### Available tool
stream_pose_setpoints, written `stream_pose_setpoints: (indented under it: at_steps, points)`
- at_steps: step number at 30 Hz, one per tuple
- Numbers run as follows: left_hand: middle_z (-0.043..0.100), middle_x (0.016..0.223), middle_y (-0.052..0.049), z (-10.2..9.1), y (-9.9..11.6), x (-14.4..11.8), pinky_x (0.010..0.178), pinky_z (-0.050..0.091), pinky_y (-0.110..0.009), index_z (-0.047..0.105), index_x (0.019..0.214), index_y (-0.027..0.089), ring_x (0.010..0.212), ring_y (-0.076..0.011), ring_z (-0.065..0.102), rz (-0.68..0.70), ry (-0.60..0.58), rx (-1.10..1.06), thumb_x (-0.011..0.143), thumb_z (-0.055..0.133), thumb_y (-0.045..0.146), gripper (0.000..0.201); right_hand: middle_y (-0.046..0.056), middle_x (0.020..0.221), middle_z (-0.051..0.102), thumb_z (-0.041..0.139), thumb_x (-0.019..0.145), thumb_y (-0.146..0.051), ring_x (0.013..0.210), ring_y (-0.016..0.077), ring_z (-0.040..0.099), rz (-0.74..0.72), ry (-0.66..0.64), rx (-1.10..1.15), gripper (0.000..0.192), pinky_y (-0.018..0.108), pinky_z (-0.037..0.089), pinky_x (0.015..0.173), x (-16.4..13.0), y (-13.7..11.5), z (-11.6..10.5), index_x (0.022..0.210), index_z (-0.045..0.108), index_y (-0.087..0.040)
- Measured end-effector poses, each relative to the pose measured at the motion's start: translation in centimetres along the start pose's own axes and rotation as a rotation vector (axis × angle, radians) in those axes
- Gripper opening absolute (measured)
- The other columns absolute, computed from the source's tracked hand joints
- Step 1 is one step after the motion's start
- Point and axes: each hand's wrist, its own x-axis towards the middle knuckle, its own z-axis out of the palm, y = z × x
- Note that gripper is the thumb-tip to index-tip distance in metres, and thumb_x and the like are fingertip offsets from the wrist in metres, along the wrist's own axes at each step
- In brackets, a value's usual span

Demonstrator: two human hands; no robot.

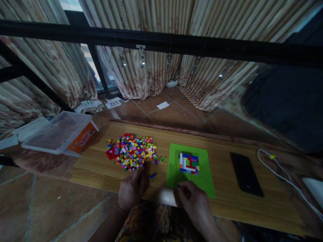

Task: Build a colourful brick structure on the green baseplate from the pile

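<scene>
A pile of small coloured bricks (131, 151) lies on a low wooden board (227, 201). To its right sits a green baseplate (202, 158) carrying a small block of blue, red and white bricks (189, 163). My left hand (132, 190) rests on the board at the near edge of the pile, fingers curled; whether it holds a brick is hidden. My right hand (193, 201) sits at the baseplate's near edge, fingertips pinched on what looks like a small dark brick (178, 185). A loose blue brick (153, 175) lies between the hands, and a green one (163, 159) beside the plate.
A black phone (246, 174) lies flat right of the baseplate, with a white cable (280, 173) beyond it. A clear plastic tub with an orange label (63, 132) stands at the left. Striped curtains (156, 67) and a black rail (161, 42) are behind; tiled floor surrounds the board.
</scene>
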Motion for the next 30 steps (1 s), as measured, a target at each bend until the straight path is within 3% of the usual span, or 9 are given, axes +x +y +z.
stream_pose_setpoints:
  at_steps: [4, 12, 21, 30]
  points:
    - [0.072, 0.097, -0.007, 0.2, -0.3, 0.0, 0.068, 0.055, -0.024, 0.058, 0.112, 0.018, 0.076, -0.0163, 0.07, 0.025, 0.032, 0.039, 0.09, 0.049, 0.027, 0.025, 0.002, 0.083, 0.07, 0.054, 0.086, -0.031, 0.074, 0.0181, 0.067, 0.08, 0.034, 0.001, 0.016, 0.026, 0.049, 0.064, -1.4, 1.6, -2.0, 0.089, 0.067, -0.022]
    - [0.072, 0.091, -0.007, -0.1, -0.5, 0.4, 0.059, 0.052, -0.021, 0.058, 0.114, 0.015, 0.07, -0.015, 0.07, 0.097, 0.056, 0.092, 0.092, 0.048, 0.027, 0.027, 0.009, 0.098, 0.07, 0.048, 0.089, -0.037, 0.085, 0.0223, 0.068, 0.111, 0.229, -0.006, 0.031, 0.033, 0.053, 0.075, -0.3, 5.2, -6.0, 0.102, 0.068, -0.019]
    - [0.073, 0.093, -0.007, -0.1, -0.7, 0.6, 0.054, 0.05, -0.019, 0.06, 0.111, 0.016, 0.07, -0.0143, 0.07, 0.132, 0.078, 0.133, 0.092, 0.047, 0.031, 0.027, 0.011, 0.093, 0.073, 0.054, 0.086, -0.045, 0.082, 0.0248, 0.07, 0.237, 0.318, 0.301, 0.032, 0.034, 0.055, 0.072, 2.2, 6.5, -4.1, 0.1, 0.064, -0.018]
    - [0.072, 0.093, -0.007, 0.2, -1.1, 0.5, 0.054, 0.051, -0.019, 0.059, 0.113, 0.017, 0.069, -0.0142, 0.07, 0.119, 0.094, 0.122, 0.092, 0.047, 0.033, 0.029, 0.006, 0.088, 0.073, 0.047, 0.088, -0.035, 0.079, 0.0219, 0.069, 0.19, 0.365, 0.14, 0.023, 0.032, 0.051, 0.073, 3.6, 5.8, -2.6, 0.093, 0.066, -0.021]
